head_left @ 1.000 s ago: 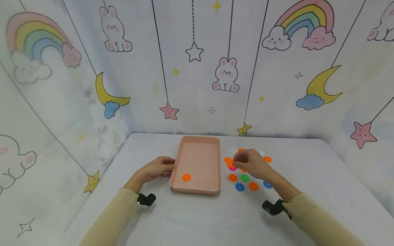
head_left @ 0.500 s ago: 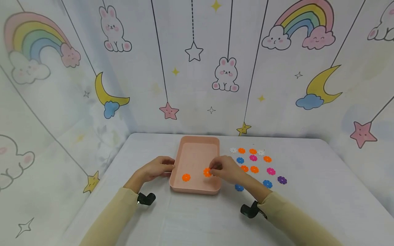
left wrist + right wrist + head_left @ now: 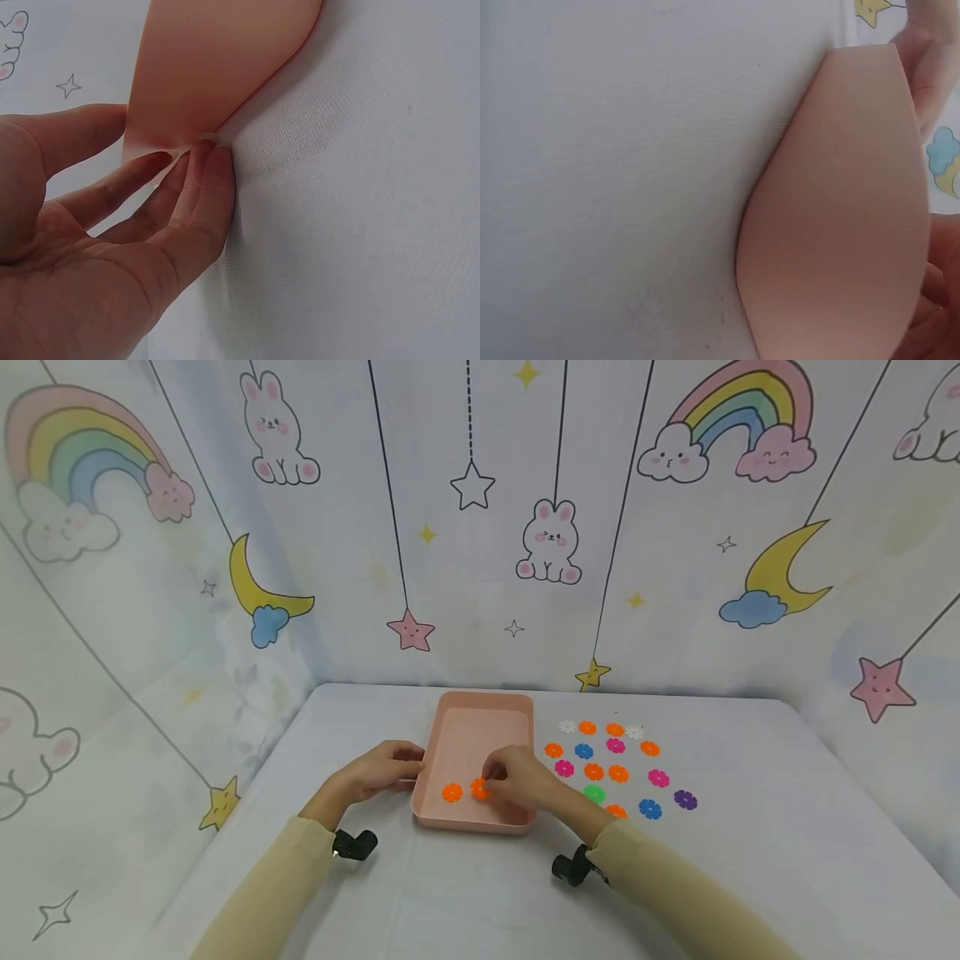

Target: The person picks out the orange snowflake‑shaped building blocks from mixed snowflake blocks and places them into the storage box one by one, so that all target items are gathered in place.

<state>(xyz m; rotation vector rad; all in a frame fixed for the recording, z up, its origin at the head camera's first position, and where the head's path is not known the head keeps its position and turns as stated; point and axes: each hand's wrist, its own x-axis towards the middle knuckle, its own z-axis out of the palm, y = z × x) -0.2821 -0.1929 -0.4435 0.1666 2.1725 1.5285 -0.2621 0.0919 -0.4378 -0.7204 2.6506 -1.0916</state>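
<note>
A shallow pink tray (image 3: 480, 720) lies on the white table. My left hand (image 3: 378, 768) rests its fingertips against the outside of the tray's left wall; in the left wrist view its thumb reaches the rim and the other fingers (image 3: 210, 187) touch lower on the wall. Over the tray's near half, my right hand (image 3: 521, 777) pinches an orange notched plastic disc (image 3: 478, 789), partly covered by the fingertips. Another orange disc (image 3: 452, 792) lies flat in the tray, just left of it. The tray's wall (image 3: 840, 202) hides the right fingers from the right wrist camera.
Right of the tray, several similar discs are spread on the table (image 3: 735, 860): orange (image 3: 649, 748), blue (image 3: 650, 809), pink (image 3: 658, 778), green (image 3: 594, 793), purple (image 3: 686, 799) and white (image 3: 566, 727). My right forearm partly covers the nearest ones. A patterned curtain (image 3: 345, 527) stands behind.
My right hand has carried the orange disc left from the spread of discs, across the tray's right wall and over its near half. The left hand stays at the tray's left side.
</note>
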